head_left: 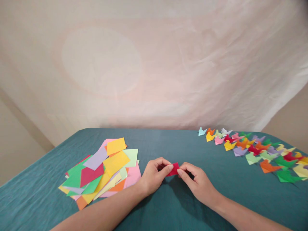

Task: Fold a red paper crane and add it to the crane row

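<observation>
A small piece of red paper [173,169] is held up just over the table, between my two hands. My left hand [157,173] pinches its left side with thumb and fingers. On the right edge, the thumb and forefinger of my right hand [194,179] are closed on the same paper. It looks folded small, though the fingertips hide part of it and I cannot make out the folds. To the left of my left hand lies a loose pile of coloured paper sheets [116,162], in yellow, green, purple, pink, orange and red.
Several folded paper birds [252,158] in many colours stand in rows along the right side. A dark teal cloth [166,141] covers the table. Behind its far edge hangs a pale, creased sheet [163,70].
</observation>
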A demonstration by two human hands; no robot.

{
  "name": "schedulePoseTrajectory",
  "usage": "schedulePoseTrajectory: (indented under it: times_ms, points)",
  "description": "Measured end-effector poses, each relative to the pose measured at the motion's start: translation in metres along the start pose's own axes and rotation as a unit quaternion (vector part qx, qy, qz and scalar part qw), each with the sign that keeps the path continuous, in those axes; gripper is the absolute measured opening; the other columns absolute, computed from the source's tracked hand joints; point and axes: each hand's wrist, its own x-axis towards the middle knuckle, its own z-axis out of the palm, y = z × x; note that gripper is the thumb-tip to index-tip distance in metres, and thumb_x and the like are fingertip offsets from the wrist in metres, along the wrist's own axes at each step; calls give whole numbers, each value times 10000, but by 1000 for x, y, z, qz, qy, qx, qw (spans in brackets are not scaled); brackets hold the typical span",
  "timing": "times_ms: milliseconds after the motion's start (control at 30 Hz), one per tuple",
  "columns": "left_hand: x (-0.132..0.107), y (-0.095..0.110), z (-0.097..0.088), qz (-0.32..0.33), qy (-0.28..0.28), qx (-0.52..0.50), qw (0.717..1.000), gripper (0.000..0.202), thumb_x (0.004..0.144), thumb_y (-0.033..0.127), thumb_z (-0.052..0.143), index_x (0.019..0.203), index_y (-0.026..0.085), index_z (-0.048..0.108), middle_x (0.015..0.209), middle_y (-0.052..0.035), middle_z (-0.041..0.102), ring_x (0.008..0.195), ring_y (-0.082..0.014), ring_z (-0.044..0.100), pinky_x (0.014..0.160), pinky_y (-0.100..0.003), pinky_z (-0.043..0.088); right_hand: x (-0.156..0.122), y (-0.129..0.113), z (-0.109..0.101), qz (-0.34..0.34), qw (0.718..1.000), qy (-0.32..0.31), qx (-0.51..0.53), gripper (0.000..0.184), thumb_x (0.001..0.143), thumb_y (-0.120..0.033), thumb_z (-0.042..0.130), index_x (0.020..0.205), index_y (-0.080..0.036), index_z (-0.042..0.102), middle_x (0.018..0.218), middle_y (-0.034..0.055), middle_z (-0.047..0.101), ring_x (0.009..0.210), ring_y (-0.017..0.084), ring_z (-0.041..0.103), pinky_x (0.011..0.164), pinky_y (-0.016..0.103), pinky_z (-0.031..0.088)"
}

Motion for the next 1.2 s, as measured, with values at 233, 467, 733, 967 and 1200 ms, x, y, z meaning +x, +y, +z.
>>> schedulePoseTrajectory:
  times_ms: [233,467,733,967,1200]
  points:
    - [-1,-2,-2,30,-3,77,997,266,812,373,591,743,124,655,706,-25,595,655,-124,530,626,-224,402,1,-3,-4,-16,999,4,30,223,893,-352,464,817,-188,594,746,4,566,683,137,511,638,246,404]
    - [-3,0,-2,52,-12,120,991,253,825,350,575,725,139,672,691,-25,594,653,-126,527,633,-230,400,1,1,-3,-27,999,14,17,225,891,-343,466,769,-189,577,721,5,553,666,140,510,633,255,405]
    - [-2,-1,1,35,-6,96,995,189,799,315,607,769,141,673,725,-18,607,657,-119,535,617,-213,402,1,0,-2,-26,999,13,14,216,897,-326,464,772,-188,574,733,7,551,677,140,511,640,256,402]
    - [-3,-1,-2,56,-9,109,992,230,804,338,601,696,139,641,681,-10,580,641,-115,511,624,-216,383,0,0,-1,-43,999,4,8,209,887,-320,474,759,-191,579,717,6,552,666,142,513,632,257,405]
    - [-3,2,-1,51,-22,129,990,237,825,329,570,697,140,633,691,-9,576,666,-125,515,645,-224,378,0,-1,-1,-9,1000,-4,19,208,890,-326,463,775,-189,569,715,-1,560,674,141,513,642,252,404]
